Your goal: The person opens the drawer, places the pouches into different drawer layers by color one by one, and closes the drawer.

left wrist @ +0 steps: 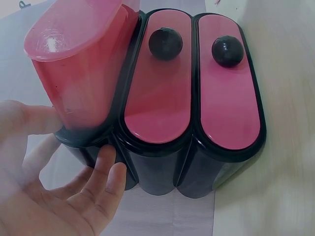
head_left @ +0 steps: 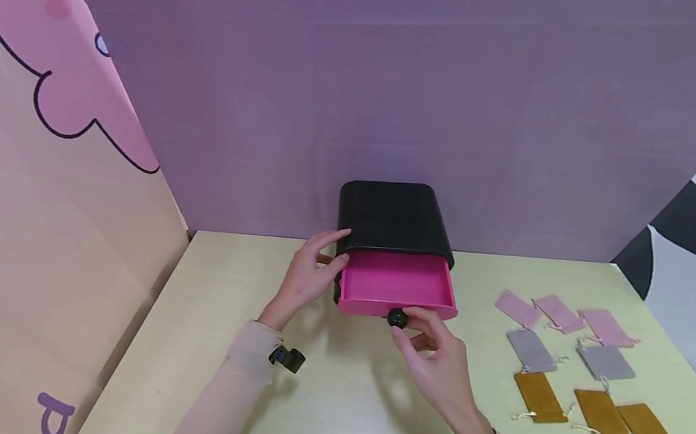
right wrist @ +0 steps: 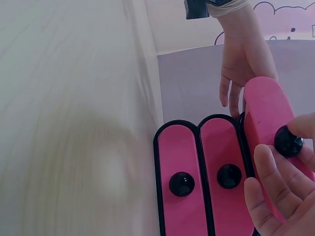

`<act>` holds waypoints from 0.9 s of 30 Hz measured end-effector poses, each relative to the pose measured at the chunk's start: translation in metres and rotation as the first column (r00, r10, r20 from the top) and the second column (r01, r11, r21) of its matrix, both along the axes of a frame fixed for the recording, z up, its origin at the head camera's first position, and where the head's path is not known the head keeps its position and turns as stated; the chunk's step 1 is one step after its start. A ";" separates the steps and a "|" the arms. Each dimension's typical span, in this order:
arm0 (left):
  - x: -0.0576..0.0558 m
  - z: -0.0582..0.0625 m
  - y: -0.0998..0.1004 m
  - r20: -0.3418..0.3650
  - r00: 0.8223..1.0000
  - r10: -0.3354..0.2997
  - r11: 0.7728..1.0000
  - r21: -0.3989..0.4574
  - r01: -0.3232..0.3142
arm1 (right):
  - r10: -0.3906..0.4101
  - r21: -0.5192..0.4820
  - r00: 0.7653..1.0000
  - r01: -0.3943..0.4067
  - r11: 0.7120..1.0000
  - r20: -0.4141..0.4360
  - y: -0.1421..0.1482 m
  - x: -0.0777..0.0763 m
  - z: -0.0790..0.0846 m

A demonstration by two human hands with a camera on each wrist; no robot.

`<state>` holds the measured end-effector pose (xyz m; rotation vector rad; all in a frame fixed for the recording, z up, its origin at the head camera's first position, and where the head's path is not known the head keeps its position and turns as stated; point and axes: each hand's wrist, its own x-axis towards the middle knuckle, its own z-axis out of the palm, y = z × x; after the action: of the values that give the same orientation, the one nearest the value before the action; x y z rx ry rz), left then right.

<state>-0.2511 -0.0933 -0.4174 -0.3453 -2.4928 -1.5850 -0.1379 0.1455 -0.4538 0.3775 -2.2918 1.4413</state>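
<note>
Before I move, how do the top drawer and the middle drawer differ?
The top drawer is pulled out; the middle drawer is shut. The right hand holds the top drawer's knob; no hand touches the middle drawer's knob. The top drawer's inside shows; the middle drawer's is hidden. Both are pink-fronted with a round black knob.

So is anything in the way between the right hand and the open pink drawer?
Nothing I can see. The right hand pinches the knob on the front of the open drawer, and the little bags lie off to the right.

The drawer [head_left: 397,278] looks like smooth plastic, its knob [right wrist: 288,141] glossy.
</note>
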 end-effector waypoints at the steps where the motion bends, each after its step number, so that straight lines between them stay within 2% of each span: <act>1: 0.000 0.000 0.000 0.002 1.000 0.000 1.000 0.001 0.000 | -0.002 0.007 1.000 0.002 1.000 -0.004 0.000 0.000 0.000; 9: 0.001 0.000 0.000 0.003 1.000 0.001 1.000 0.000 -0.001 | -0.011 0.052 1.000 0.012 0.999 -0.005 0.008 0.003 -0.002; 17: 0.001 0.001 -0.002 0.007 1.000 0.001 1.000 -0.002 -0.001 | -0.063 0.079 0.998 0.063 0.995 -0.005 0.023 0.006 -0.007; 27: 0.001 0.001 -0.001 0.008 1.000 -0.004 1.000 -0.004 0.004 | -0.142 0.144 0.987 0.130 0.981 0.076 0.047 0.014 -0.014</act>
<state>-0.2499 -0.0943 -0.4166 -0.3458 -2.5032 -1.5857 -0.1238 0.1921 -0.4675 0.1973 -2.4424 1.2584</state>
